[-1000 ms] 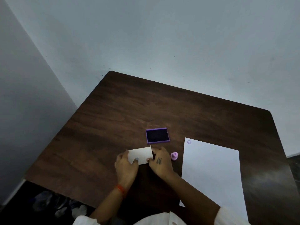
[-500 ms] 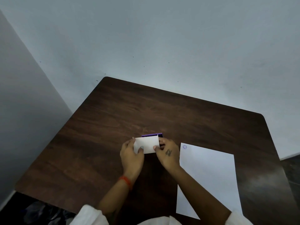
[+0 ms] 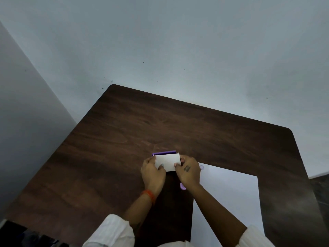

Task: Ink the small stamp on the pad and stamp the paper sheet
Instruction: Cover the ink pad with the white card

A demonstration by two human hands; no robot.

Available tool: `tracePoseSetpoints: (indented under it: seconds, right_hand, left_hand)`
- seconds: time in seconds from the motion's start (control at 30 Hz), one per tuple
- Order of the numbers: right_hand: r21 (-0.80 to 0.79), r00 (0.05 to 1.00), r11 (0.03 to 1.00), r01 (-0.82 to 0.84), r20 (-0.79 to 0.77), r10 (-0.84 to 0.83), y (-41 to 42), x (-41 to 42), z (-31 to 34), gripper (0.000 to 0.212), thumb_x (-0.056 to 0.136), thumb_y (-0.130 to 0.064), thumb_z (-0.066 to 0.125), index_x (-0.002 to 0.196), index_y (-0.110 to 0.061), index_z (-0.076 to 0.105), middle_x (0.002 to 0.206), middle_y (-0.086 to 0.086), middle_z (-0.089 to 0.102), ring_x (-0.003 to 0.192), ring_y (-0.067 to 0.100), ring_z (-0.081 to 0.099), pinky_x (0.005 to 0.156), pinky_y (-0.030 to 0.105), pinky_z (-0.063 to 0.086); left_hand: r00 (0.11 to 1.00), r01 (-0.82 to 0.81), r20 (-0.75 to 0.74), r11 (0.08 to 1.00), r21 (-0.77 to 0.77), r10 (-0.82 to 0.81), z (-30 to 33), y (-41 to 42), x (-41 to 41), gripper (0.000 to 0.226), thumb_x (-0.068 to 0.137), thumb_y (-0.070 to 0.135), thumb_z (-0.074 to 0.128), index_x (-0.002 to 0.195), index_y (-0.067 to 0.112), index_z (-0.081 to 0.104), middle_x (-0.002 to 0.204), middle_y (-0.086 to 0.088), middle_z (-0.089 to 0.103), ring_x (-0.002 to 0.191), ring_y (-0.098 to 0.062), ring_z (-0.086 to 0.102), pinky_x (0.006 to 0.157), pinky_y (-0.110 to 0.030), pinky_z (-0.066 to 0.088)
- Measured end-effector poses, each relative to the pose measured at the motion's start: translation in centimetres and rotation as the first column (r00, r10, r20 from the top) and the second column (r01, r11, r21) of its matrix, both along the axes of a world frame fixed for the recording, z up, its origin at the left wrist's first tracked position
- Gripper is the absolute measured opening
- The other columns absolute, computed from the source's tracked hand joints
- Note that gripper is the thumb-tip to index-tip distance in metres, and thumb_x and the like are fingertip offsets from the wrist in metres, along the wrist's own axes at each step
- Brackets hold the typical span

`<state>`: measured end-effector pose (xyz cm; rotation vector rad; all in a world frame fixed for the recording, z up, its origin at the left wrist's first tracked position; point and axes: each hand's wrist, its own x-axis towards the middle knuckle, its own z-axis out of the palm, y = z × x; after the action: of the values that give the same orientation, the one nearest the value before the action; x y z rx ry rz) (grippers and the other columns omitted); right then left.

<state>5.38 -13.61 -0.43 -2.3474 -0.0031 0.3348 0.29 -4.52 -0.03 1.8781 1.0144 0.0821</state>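
Note:
Both hands hold the white lid [image 3: 167,162] of the ink pad over the purple ink pad [image 3: 164,153]; only the pad's far edge shows behind the lid. My left hand [image 3: 153,172] grips the lid's left end and my right hand [image 3: 189,171] its right end. The small purple stamp [image 3: 182,186] stands on the table, mostly hidden under my right wrist. The white paper sheet [image 3: 229,196] lies to the right, with one faint purple stamp mark [image 3: 201,167] at its far left corner.
The dark wooden table [image 3: 124,139] sits in a corner against pale walls, its rounded far edges close to them. Dark clutter lies on the floor at the lower left, past the table's near edge.
Both hands have carried the white lid away from me onto the ink pad, so it now covers the dark inked surface. The stamp has become hidden under my right wrist.

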Motion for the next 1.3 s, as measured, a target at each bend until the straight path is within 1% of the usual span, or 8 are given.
tracePoseSetpoints:
  seconds: [0.2,0.33,0.43,0.57,0.77,0.97,1.1,1.3]
  right_hand:
    - [-0.014,0.999,1.0,0.021,-0.034,-0.021,0.2,0.3,-0.8,0.033,0.083,-0.018,0.062,0.116,-0.01,0.06,0.121,0.012,0.063,0.107,0.027,0.06,0.094,0.036,0.052]
    - [-0.013,0.999,0.999,0.031,-0.029,-0.031,0.3,0.3,-1.1,0.033,0.083,-0.019,0.063,0.114,-0.011,0.061,0.119,0.011,0.063,0.106,0.027,0.06,0.092,0.034,0.052]
    - [-0.008,0.999,0.999,0.042,-0.033,-0.042,0.5,0.2,-1.2,0.033,0.082,-0.019,0.064,0.114,-0.012,0.061,0.119,0.01,0.063,0.105,0.026,0.061,0.093,0.037,0.053]
    - [-0.008,0.998,0.999,0.046,-0.031,-0.046,0.6,0.3,-1.3,0.032,0.082,-0.018,0.064,0.113,-0.012,0.061,0.118,0.011,0.064,0.104,0.027,0.061,0.091,0.037,0.054]
    - [-0.008,0.998,0.999,0.046,-0.035,-0.047,0.7,0.3,-1.7,0.032,0.081,-0.018,0.066,0.113,-0.013,0.062,0.117,0.01,0.064,0.103,0.026,0.061,0.089,0.034,0.054]
    - [-0.009,0.998,0.999,0.049,-0.039,-0.05,0.7,0.4,-2.0,0.032,0.081,-0.017,0.066,0.112,-0.012,0.062,0.117,0.011,0.064,0.103,0.026,0.062,0.089,0.036,0.055]
    - [-0.004,0.997,0.998,0.067,-0.044,-0.067,0.7,0.5,-2.1,0.035,0.081,-0.017,0.066,0.114,-0.011,0.06,0.118,0.012,0.064,0.105,0.027,0.061,0.093,0.039,0.053]
    - [-0.029,1.0,1.0,0.002,-0.023,-0.003,0.4,1.0,-2.0,0.036,0.083,-0.018,0.064,0.118,-0.011,0.059,0.119,0.011,0.065,0.106,0.026,0.061,0.093,0.034,0.051]
  left_hand:
    - [1.0,0.015,-0.016,0.999,0.043,-0.014,-0.5,-0.2,0.0,0.047,0.084,0.007,0.057,0.13,0.002,0.046,0.137,-0.016,0.046,0.126,-0.03,0.042,0.108,-0.035,0.033]
    - [1.0,0.014,-0.016,0.999,0.053,-0.013,-0.5,-0.3,-0.1,0.048,0.085,0.007,0.057,0.13,0.001,0.046,0.137,-0.016,0.046,0.127,-0.03,0.041,0.108,-0.036,0.033]
    - [1.0,0.006,-0.024,0.999,0.042,-0.005,-0.6,-0.3,-0.2,0.047,0.085,0.007,0.057,0.131,0.002,0.046,0.138,-0.015,0.045,0.127,-0.03,0.041,0.108,-0.037,0.034]
    - [1.0,0.01,-0.027,0.999,0.038,-0.009,-0.5,-0.3,0.0,0.048,0.085,0.007,0.057,0.131,0.002,0.045,0.138,-0.016,0.044,0.128,-0.03,0.04,0.109,-0.038,0.034]
    - [0.999,0.004,-0.041,1.0,0.03,-0.003,-0.5,-0.1,0.0,0.047,0.085,0.008,0.058,0.131,0.004,0.046,0.138,-0.015,0.045,0.128,-0.029,0.041,0.109,-0.039,0.036]
    - [0.999,0.015,-0.044,1.0,0.016,-0.014,-0.7,0.1,0.1,0.047,0.085,0.008,0.058,0.13,0.003,0.047,0.138,-0.016,0.045,0.128,-0.03,0.041,0.109,-0.041,0.036]
    - [0.999,0.028,-0.042,0.999,0.029,-0.027,-0.8,0.3,0.1,0.046,0.085,0.005,0.056,0.13,0.003,0.046,0.138,-0.016,0.045,0.128,-0.03,0.041,0.11,-0.039,0.034]
    - [0.999,0.009,-0.035,1.0,0.021,-0.008,-1.1,0.8,0.2,0.048,0.084,-0.003,0.052,0.131,0.009,0.047,0.135,-0.015,0.049,0.125,-0.029,0.045,0.106,-0.044,0.041]
